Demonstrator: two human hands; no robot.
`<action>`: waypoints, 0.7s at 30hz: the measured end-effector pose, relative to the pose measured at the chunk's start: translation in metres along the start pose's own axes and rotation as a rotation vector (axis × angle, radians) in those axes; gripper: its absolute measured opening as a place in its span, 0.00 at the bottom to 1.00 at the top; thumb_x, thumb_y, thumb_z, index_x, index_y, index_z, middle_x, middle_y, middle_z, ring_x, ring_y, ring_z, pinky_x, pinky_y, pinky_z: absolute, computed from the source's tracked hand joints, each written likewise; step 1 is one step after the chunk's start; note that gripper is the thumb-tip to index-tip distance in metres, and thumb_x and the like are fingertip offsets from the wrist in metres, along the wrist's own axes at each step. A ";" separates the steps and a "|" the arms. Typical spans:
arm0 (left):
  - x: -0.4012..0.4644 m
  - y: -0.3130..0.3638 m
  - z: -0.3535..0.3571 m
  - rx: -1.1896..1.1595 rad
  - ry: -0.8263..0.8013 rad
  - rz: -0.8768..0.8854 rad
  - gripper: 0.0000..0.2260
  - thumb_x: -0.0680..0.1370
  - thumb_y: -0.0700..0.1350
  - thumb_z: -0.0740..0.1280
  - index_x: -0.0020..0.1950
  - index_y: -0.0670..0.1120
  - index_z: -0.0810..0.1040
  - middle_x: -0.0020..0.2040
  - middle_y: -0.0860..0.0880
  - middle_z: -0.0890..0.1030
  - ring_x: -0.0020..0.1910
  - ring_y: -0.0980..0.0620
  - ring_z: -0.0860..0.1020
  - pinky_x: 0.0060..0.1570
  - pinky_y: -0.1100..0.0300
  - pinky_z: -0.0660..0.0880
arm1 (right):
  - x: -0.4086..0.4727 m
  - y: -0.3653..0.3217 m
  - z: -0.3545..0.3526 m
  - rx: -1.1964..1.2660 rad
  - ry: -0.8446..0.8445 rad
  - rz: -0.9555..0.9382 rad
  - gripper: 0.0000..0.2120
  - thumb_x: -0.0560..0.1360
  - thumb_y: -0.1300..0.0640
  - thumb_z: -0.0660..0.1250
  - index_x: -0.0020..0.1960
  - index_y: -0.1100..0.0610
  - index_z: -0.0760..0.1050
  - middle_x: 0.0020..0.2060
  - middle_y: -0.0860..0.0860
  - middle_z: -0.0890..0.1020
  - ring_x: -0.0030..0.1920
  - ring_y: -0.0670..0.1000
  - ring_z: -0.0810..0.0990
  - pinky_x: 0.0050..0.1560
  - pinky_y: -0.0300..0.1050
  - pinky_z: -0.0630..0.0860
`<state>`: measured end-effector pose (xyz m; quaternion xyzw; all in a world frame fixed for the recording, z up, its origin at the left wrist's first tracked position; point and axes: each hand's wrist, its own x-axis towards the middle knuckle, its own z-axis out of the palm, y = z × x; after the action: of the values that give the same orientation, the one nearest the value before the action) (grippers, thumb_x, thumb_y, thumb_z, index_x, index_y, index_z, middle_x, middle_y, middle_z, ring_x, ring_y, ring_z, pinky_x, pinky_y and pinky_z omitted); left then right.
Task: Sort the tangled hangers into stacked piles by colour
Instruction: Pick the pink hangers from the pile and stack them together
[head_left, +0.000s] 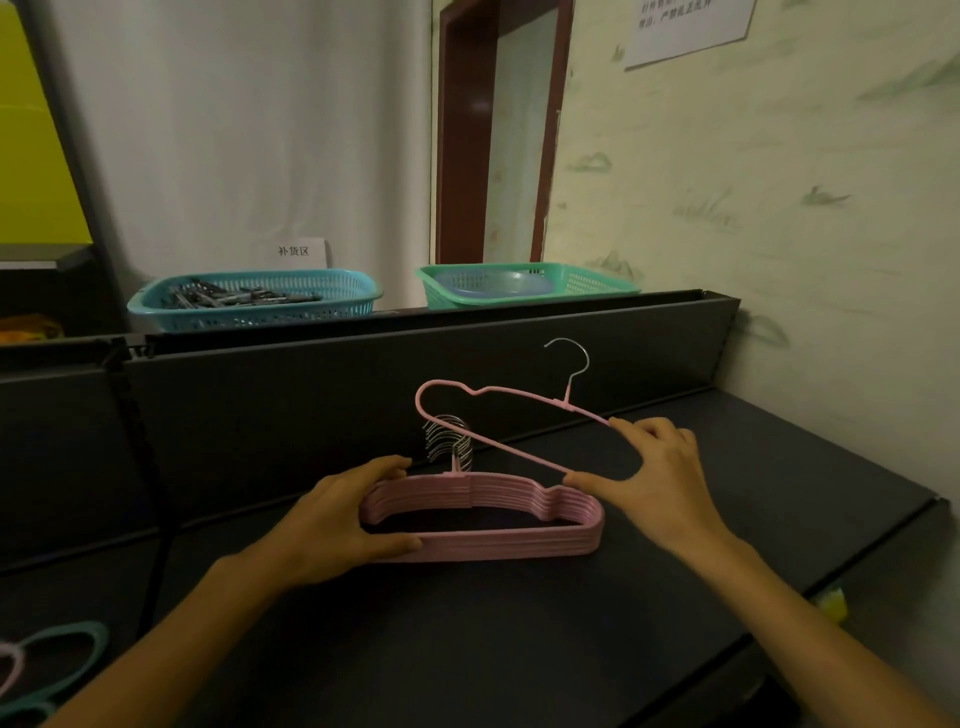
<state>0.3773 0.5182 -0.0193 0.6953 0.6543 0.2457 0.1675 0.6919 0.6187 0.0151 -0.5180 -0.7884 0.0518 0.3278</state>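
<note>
Here the dark table (519, 649) takes most of my view, with a raised back panel (311, 395) that keeps things from sliding off behind. Past it, at eleven and one o'clock, a blue basket (254, 299) of clips and a green basket (524, 285) sit out of my way. At the centre lies the pink pile (483, 519), hangers nested flat with their metal hooks bunched at twelve o'clock so the stack stays square. My left hand (332, 525) clasps the pile's nine-o'clock end, thumb under and fingers (387, 465) over, to steady it. My right hand (649, 467) pinches one pink hanger (493, 441) by its three-o'clock end, held tilted just above the pile, its hook (571, 358) up, I judge ready for laying on top. At seven o'clock, teal hangers (67, 654) wait at the table's edge, partly cut off.
</note>
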 end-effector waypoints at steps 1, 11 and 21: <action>0.000 0.000 0.001 -0.004 0.002 0.002 0.42 0.62 0.69 0.69 0.72 0.61 0.57 0.66 0.58 0.70 0.61 0.60 0.72 0.61 0.55 0.73 | -0.001 -0.001 -0.001 -0.002 0.000 -0.002 0.47 0.61 0.32 0.70 0.73 0.55 0.67 0.60 0.51 0.71 0.62 0.50 0.64 0.55 0.40 0.63; 0.000 0.003 0.000 0.022 -0.009 0.012 0.49 0.55 0.78 0.61 0.72 0.60 0.57 0.65 0.58 0.70 0.59 0.61 0.72 0.59 0.59 0.73 | -0.008 0.000 -0.005 0.009 0.010 0.012 0.47 0.59 0.31 0.68 0.71 0.55 0.69 0.59 0.51 0.72 0.61 0.50 0.65 0.55 0.40 0.64; -0.001 0.010 -0.002 0.109 -0.007 -0.038 0.43 0.62 0.70 0.67 0.73 0.58 0.56 0.68 0.57 0.69 0.60 0.61 0.70 0.60 0.60 0.69 | -0.011 -0.005 -0.004 0.020 -0.025 -0.013 0.49 0.58 0.30 0.67 0.72 0.55 0.69 0.59 0.50 0.71 0.60 0.46 0.63 0.57 0.39 0.63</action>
<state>0.3846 0.5161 -0.0124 0.6916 0.6794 0.2040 0.1363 0.6929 0.6056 0.0157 -0.5090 -0.7951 0.0642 0.3235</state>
